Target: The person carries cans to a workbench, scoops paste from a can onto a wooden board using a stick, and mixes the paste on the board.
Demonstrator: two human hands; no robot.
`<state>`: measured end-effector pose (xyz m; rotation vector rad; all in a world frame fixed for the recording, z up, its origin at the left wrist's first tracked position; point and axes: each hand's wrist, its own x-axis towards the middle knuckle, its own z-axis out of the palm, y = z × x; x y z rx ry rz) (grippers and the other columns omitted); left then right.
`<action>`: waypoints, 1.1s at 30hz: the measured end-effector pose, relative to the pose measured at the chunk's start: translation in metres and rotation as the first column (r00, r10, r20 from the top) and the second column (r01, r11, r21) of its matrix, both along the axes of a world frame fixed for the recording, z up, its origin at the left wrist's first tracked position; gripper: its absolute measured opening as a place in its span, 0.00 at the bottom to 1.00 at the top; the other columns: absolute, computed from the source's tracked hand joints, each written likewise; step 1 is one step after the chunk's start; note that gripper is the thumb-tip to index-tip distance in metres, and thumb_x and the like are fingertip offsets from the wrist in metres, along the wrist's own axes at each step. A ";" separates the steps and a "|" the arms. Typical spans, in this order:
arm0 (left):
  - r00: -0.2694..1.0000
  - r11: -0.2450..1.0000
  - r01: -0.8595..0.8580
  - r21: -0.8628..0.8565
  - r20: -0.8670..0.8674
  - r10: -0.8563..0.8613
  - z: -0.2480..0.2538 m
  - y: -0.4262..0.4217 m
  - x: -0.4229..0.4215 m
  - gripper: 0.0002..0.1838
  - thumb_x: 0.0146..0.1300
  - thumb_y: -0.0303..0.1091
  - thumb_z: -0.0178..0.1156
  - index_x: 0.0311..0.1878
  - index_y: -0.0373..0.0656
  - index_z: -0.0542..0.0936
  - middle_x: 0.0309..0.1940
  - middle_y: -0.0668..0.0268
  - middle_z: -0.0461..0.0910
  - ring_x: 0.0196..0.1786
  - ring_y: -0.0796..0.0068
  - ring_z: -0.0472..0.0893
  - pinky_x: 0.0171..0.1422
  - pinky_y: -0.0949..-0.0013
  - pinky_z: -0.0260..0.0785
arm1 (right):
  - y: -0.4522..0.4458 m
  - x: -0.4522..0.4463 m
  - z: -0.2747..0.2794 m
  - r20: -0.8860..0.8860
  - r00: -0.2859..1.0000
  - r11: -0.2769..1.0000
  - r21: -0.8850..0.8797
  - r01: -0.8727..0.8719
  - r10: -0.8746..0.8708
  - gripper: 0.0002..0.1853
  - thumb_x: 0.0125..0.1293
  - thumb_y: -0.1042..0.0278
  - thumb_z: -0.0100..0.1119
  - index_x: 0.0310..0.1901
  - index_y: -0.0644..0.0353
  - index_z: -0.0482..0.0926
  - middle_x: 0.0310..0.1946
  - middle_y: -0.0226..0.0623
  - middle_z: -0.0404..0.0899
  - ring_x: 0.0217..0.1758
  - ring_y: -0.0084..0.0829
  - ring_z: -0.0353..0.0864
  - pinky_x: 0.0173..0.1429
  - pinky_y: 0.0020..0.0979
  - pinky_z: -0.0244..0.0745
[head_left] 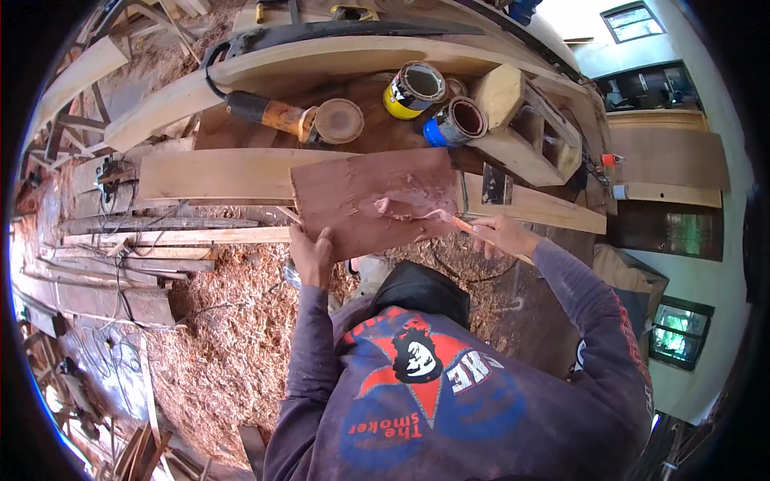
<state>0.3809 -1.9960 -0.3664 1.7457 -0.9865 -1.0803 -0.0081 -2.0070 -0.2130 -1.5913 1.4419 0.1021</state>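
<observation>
My left hand (314, 255) is closed on the lower left edge of a flat reddish-brown board (337, 188), thumb on its top face. Wet pinkish putty (389, 207) lies in smears and lumps on the board's middle. In my right hand (507, 237) is a slim putty knife (463, 225) with an orange handle. Its putty-coated tip meets the board near the smear. Beyond the board's top right corner stand an open can with a yellow band (399, 103) and an open can with a blue band (437, 131).
An angle grinder (277, 115) with a round disc lies behind the board. Farther back are a handsaw (321, 32) and a long curved timber (265, 66). A pale wooden frame piece (553, 152) sits right of the cans. Wood shavings (228, 361) cover the floor at left.
</observation>
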 end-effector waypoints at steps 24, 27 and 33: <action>0.991 0.982 -0.016 0.190 0.132 -0.010 0.018 -0.007 -0.007 0.23 0.58 0.31 0.73 0.51 0.30 0.75 0.43 0.44 0.85 0.46 0.50 0.86 0.54 0.56 0.76 | -0.031 0.073 -0.029 -0.445 0.777 0.653 -0.432 -0.622 0.446 0.26 0.72 0.57 0.59 0.70 0.45 0.73 0.39 0.47 0.78 0.37 0.49 0.85 0.42 0.45 0.83; 0.997 0.983 -0.061 0.173 0.062 0.051 0.007 -0.002 -0.004 0.24 0.58 0.32 0.74 0.51 0.30 0.75 0.43 0.44 0.85 0.46 0.49 0.86 0.54 0.56 0.76 | -0.011 0.036 -0.042 -0.514 0.758 0.700 -0.361 -0.616 0.402 0.29 0.71 0.58 0.59 0.73 0.43 0.70 0.39 0.45 0.76 0.35 0.49 0.85 0.40 0.46 0.82; 0.993 0.985 -0.022 0.171 0.119 0.002 0.004 -0.003 -0.002 0.24 0.57 0.31 0.74 0.52 0.30 0.75 0.44 0.42 0.85 0.48 0.45 0.86 0.55 0.55 0.76 | -0.004 -0.022 -0.013 -0.351 0.861 0.838 -0.277 -0.471 0.368 0.21 0.74 0.61 0.56 0.66 0.52 0.76 0.32 0.47 0.80 0.34 0.40 0.86 0.34 0.41 0.81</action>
